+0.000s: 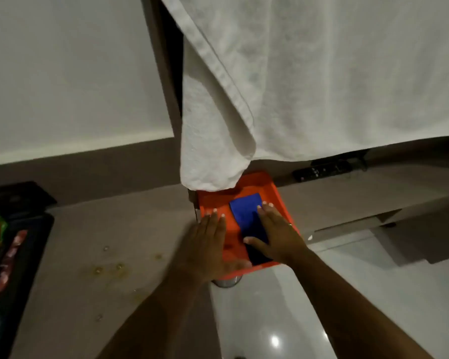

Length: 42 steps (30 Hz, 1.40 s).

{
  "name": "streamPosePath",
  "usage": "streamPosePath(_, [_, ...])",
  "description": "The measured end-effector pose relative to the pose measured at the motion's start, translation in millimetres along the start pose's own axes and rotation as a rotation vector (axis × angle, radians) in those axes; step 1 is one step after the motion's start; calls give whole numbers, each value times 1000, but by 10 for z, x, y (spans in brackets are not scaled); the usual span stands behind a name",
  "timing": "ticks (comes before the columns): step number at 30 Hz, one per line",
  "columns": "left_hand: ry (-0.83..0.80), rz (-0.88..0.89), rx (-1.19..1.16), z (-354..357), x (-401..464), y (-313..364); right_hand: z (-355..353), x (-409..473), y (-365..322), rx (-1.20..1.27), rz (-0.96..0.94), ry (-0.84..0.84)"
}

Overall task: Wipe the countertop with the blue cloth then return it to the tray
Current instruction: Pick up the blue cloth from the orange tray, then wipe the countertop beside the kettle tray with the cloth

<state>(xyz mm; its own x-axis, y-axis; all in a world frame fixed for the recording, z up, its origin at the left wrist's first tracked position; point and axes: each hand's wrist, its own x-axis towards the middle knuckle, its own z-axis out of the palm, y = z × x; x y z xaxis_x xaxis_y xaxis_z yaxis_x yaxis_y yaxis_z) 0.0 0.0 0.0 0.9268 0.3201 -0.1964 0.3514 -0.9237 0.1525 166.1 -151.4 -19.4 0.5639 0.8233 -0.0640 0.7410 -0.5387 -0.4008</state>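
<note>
A folded blue cloth (246, 208) lies flat in an orange tray (275, 195) at the counter's right end. My right hand (278, 234) rests on the cloth's near half, fingers spread over it and thumb at its left edge. My left hand (208, 244) lies flat and open on the tray's left side, fingers pointing away from me, next to the cloth. The grey countertop (130, 229) stretches to the left and carries yellowish spots and droplets (109, 268) near its front.
A large white towel (296, 86) hangs down over the tray's far edge. A black tray (24, 255) with snack packets sits at the left. A dark remote (322, 169) lies on a ledge behind. A metal cup rim (227, 282) shows under the orange tray's front edge.
</note>
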Motion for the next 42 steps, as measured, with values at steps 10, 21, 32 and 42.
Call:
streamPosePath(10, [-172, -59, 66, 446, 207, 146, 485, 589, 324, -174, -165, -165])
streamPosePath(21, [-180, -57, 45, 420, 208, 166, 687, 689, 339, -115, -168, -52])
streamPosePath(32, [-12, 7, 35, 257, -69, 61, 210, 602, 37, 263, 82, 59])
streamPosePath(42, [119, -323, -9, 250, -1982, -860, 107, -194, -1465, 534, 10, 58])
